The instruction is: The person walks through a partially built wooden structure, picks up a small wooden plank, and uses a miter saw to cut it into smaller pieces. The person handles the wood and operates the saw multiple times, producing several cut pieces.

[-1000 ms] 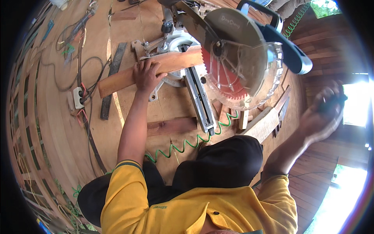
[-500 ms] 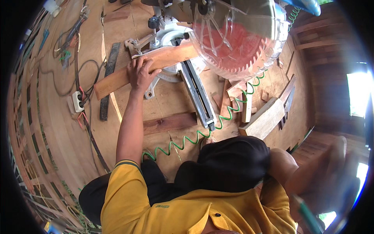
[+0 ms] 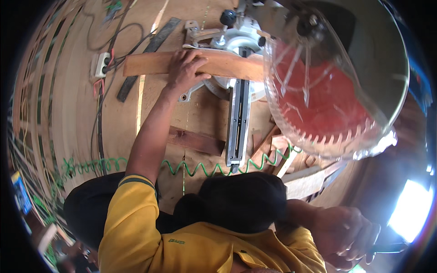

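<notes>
Wooden board (image 3: 232, 66) lies directly beneath our left hand (image 3: 185, 70), in the upper middle of the frame. We grip it there, fingers bent across its top face and thumb by its lower edge. The board reaches out on both sides of the hand: a shorter part runs left over a dark strip (image 3: 157, 48), and a longer part runs right across the pale metal saw base (image 3: 219, 91). At its right end it meets the outline of the clear guard (image 3: 273, 98); we cannot tell whether they touch.

Just above the hand we see a clamp with a black knob (image 3: 227, 17). The red saw blade (image 3: 318, 102) fills the upper right, well apart from our fingers. Below the board, a slotted rail (image 3: 237, 123) runs down the centre, with a reddish offcut (image 3: 198, 141) on its left and a green coiled hose (image 3: 218, 171) beneath it. A white socket block (image 3: 100, 65) sits at upper left.

Our right hand (image 3: 341, 232) is at lower right, far from the board; its fingers look bent, but blur keeps us from telling whether it grips the thin dark object (image 3: 389, 248) beside it.
</notes>
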A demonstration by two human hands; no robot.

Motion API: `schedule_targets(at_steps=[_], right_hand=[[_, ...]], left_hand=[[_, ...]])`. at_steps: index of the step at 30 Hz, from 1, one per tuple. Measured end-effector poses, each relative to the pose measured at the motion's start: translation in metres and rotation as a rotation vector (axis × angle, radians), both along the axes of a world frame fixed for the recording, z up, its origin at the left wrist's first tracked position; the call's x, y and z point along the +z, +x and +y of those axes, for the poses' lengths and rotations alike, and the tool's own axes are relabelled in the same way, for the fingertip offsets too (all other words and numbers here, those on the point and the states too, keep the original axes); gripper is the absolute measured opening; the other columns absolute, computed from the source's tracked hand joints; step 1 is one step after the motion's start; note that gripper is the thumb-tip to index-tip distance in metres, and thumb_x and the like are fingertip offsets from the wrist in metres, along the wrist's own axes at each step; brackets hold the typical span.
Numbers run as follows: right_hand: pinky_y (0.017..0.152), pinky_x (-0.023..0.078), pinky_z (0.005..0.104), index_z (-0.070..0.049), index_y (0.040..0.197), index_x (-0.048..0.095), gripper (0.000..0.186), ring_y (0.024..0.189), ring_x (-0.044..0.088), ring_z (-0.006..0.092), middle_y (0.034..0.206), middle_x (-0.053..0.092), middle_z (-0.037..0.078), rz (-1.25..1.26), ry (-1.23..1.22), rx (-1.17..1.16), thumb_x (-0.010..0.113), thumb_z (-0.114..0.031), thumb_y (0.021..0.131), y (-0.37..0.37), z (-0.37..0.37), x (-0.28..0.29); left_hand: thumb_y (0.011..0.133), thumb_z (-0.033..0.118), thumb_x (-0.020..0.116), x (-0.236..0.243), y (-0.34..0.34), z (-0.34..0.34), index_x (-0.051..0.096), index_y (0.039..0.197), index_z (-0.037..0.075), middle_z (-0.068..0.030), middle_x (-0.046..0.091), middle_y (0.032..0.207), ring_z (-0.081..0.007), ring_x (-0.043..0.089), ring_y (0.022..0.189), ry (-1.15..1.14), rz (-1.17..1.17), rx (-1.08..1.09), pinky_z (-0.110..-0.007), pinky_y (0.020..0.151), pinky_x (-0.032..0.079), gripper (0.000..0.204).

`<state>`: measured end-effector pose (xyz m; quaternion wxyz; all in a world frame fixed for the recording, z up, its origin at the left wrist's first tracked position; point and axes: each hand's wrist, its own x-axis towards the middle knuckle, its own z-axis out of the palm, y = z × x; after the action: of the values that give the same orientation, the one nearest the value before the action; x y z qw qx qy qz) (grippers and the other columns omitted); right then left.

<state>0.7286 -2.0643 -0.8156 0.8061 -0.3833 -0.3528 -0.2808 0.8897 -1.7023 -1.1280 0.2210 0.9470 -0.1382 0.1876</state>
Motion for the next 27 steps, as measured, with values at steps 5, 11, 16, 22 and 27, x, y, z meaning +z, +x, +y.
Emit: schedule_targets(at_steps=[5,11,16,22,27], right_hand=[[0.077,0.051,0.0247,-0.013,0.108,0.071,0.017,0.076,0.063,0.0106,0.097,0.068,0.004,0.096,-0.010,0.331,0.067,-0.021,0.094,0.034,0.032,0.004],[0.085,0.049,0.0271,-0.017,0.124,0.071,0.029,0.081,0.064,0.0111,0.107,0.071,0.005,0.427,-0.075,0.734,0.064,-0.030,0.100,0.038,0.082,0.024],[0.045,0.048,0.0244,-0.021,0.141,0.064,0.042,0.056,0.059,0.0091,0.094,0.071,0.003,0.173,0.157,0.933,0.067,-0.028,0.100,0.000,0.092,-0.024],[0.051,0.055,0.0248,-0.008,0.135,0.066,0.041,0.058,0.066,0.0156,0.087,0.072,0.014,-0.025,-0.001,0.895,0.060,-0.034,0.104,-0.023,0.119,-0.005],[0.045,0.048,0.0235,-0.026,0.146,0.058,0.050,0.053,0.057,0.0071,0.089,0.071,0.003,0.109,-0.371,0.482,0.069,-0.021,0.098,-0.079,0.121,0.055]], left_hand=[[0.070,0.037,0.087,-0.003,-0.009,-0.004,0.073,0.117,0.017,0.0006,0.059,0.129,-0.0245,0.053,0.124,0.027,0.079,0.109,-0.049,0.110,0.036,0.053],[0.066,0.037,0.089,-0.001,-0.014,-0.004,0.075,0.111,0.018,0.0033,0.060,0.126,-0.0229,0.054,0.122,0.015,0.086,0.184,-0.049,0.109,0.036,0.052],[0.067,0.040,0.089,0.005,-0.001,-0.018,0.075,0.111,0.018,0.0032,0.061,0.124,-0.0235,0.054,0.120,0.014,0.065,0.120,-0.049,0.106,0.038,0.051],[0.061,0.039,0.093,-0.010,-0.007,0.000,0.075,0.108,0.018,0.0022,0.062,0.119,-0.0270,0.055,0.119,0.007,0.000,0.168,-0.053,0.103,0.040,0.054],[0.070,0.040,0.088,-0.007,-0.002,-0.008,0.074,0.112,0.016,0.0006,0.064,0.121,-0.0270,0.055,0.119,0.002,0.016,0.083,-0.055,0.107,0.036,0.051]])
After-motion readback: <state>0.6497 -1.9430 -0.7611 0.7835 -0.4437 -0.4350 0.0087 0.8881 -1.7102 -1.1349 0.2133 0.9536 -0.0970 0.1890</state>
